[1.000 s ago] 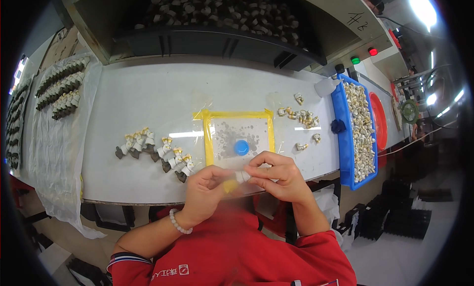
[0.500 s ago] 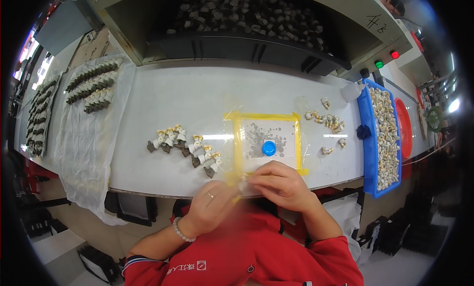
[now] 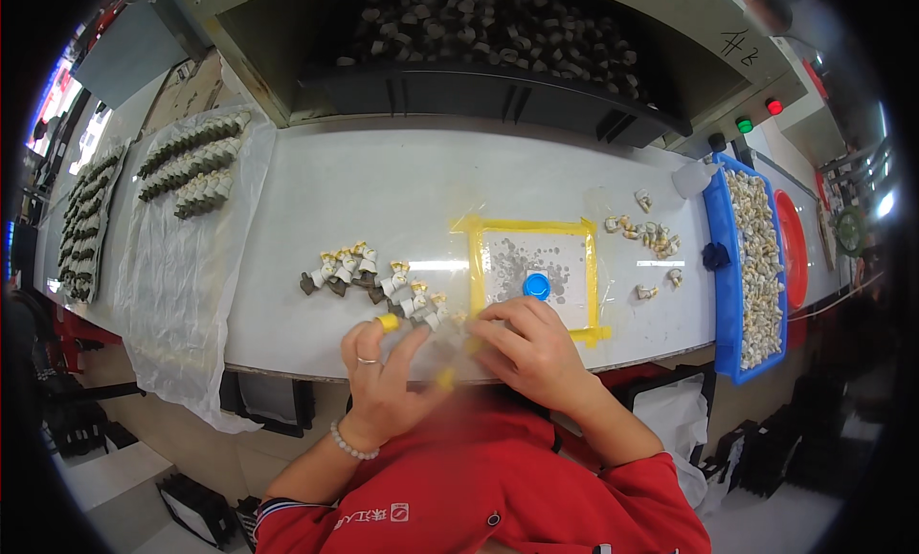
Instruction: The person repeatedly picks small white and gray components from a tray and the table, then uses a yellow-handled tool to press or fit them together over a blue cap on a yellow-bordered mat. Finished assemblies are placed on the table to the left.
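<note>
My left hand (image 3: 383, 370) is open at the table's front edge, its fingers apart with yellow covers on some tips. Its index finger reaches the near end of a slanting row of small white-and-grey figurines (image 3: 394, 280) with golden tops. Just right of it, my right hand (image 3: 536, 355) has its fingers curled together. A pale blur lies at its fingertips, too smeared to name. Behind the right hand, a round blue cap or small dish (image 3: 537, 286) stands on a grey-spotted white sheet (image 3: 565, 257) framed with yellow tape.
Small pale pieces (image 3: 656, 239) lie right of the sheet. A blue tray (image 3: 720, 296) full of similar pieces stands at the right, beside a white bottle (image 3: 691, 180). A black bin (image 3: 450, 90) of parts stands at the back. Rows of figurines (image 3: 206, 160) rest on plastic sheeting (image 3: 182, 296) at left.
My hands have parted from where they met. The left has moved left with its fingers spreading, and its index finger now reaches the figurine row. The whole view has shifted slightly.
</note>
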`<state>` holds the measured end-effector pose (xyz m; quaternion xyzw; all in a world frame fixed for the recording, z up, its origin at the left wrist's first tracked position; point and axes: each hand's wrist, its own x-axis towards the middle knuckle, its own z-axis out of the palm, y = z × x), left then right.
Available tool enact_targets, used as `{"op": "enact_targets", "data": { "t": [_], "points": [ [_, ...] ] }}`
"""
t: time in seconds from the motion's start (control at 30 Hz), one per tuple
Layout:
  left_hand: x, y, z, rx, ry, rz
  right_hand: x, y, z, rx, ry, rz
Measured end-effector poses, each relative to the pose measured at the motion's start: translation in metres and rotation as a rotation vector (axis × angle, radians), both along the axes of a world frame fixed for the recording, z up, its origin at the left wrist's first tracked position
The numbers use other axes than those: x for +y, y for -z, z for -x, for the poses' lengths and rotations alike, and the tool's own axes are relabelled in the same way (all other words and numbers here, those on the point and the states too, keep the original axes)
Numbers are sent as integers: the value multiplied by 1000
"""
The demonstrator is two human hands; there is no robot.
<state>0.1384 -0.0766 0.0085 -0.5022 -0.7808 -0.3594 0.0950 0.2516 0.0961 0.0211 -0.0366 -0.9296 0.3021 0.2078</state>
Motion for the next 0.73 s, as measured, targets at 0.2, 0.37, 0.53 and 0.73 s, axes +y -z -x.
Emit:
{"op": "enact_targets", "data": {
  "t": [0.2, 0.37, 0.53, 0.73],
  "points": [
    [1, -3, 23, -16, -38, 85, 1, 1, 9, 2, -21, -52],
    [5, -9, 28, -88, 54, 93, 1, 0, 16, -6, -32, -63],
    [6, -9, 27, -114, 115, 85, 1, 1, 20, 5, -31, -72],
    [6, -6, 32, -154, 123, 94, 3, -3, 22, -37, -50, -61]
  ]
}}
